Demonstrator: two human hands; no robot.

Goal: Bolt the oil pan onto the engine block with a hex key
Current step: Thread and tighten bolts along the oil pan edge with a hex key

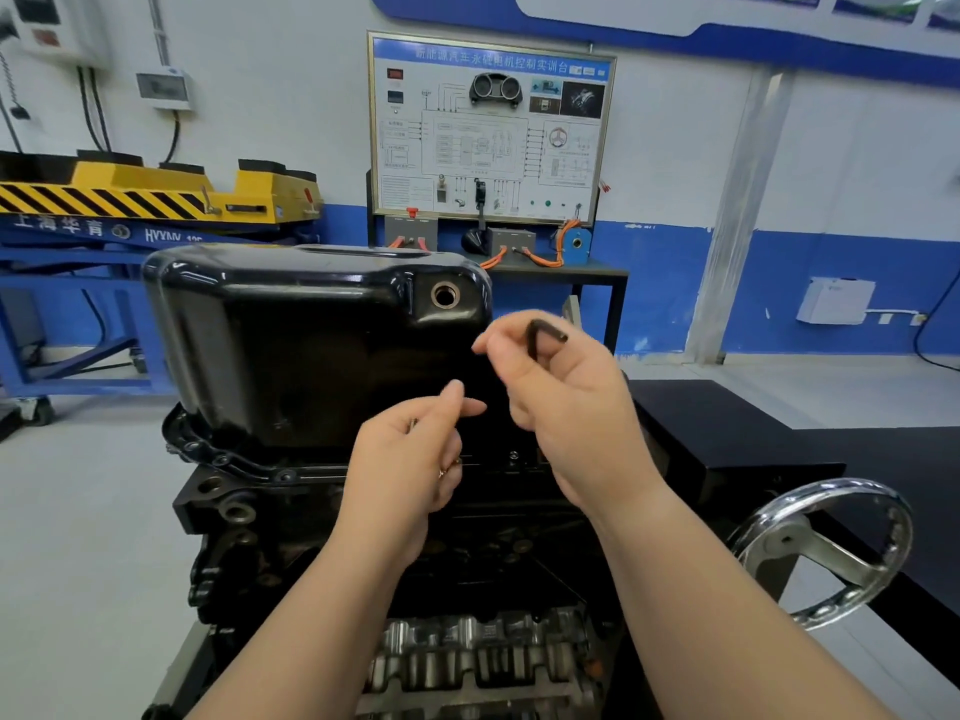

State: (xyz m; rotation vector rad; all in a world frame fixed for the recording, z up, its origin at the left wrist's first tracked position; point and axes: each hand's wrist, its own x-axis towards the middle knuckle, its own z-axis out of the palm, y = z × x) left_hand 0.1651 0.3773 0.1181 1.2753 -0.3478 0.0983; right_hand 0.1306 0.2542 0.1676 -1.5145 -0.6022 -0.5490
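One hex key (pixel 543 336) in right hand (pixel 569 402), one oil pan (pixel 291 345), one engine block (pixel 218 506)

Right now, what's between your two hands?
Head view: between left hand and right hand is the black oil pan, plus a bolt head at its flange.

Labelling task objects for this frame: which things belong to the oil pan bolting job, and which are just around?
Job:
oil pan
engine block
hex key, gripped by the right hand
left hand, contents unclear
flange bolt

Just around:
handwheel
training board
yellow lift
black bench
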